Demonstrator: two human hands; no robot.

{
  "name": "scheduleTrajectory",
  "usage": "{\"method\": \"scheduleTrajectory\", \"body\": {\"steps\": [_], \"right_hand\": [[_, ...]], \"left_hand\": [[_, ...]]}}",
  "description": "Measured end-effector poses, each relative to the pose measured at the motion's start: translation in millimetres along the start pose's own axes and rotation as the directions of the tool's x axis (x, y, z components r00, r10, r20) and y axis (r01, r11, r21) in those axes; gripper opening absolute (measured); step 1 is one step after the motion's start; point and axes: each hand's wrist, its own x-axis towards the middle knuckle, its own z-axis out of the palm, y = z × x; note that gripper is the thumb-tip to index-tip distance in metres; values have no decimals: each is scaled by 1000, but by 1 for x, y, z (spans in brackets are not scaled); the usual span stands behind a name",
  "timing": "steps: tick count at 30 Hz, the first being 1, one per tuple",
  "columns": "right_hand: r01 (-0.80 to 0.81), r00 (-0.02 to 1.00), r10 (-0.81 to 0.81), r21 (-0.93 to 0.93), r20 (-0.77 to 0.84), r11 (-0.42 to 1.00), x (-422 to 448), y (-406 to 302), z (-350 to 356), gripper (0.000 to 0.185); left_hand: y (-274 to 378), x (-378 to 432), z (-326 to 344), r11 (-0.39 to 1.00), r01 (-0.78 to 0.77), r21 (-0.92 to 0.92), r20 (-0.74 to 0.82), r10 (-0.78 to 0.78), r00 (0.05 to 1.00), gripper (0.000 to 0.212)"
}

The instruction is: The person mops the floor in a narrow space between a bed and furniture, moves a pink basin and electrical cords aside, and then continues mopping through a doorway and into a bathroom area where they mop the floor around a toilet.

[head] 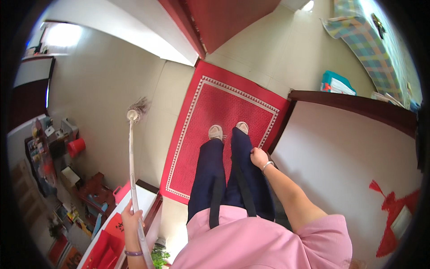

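Observation:
My left hand is closed around the pale pole of a mop, which runs up the left of the view. The mop's round white head and dark grey strands lie on the beige floor. My right hand hangs by my right thigh, fingers curled; whether it holds anything cannot be told. My feet in light sandals stand on a red mat with a white patterned border.
A red door stands at the top. White wall panels with dark red edges flank the mat. At the left are a red bucket, a wooden chair and cluttered shelves. A table with a checked cloth stands top right.

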Motion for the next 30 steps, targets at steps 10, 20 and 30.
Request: {"method": "scheduleTrajectory", "body": {"steps": [10,20,30], "right_hand": [[0,820,-391,683,418,731,-20,-173,-25,35],[-539,816,-362,818,450,-199,-6,-242,-126,24],[-79,996,-1,860,91,-504,140,-121,-128,37]], "left_hand": [[59,-118,39,955,42,-293,239,31,971,57],[146,-78,133,995,-27,-101,624,85,777,59],[218,80,325,970,-212,-120,813,218,541,57]]}}
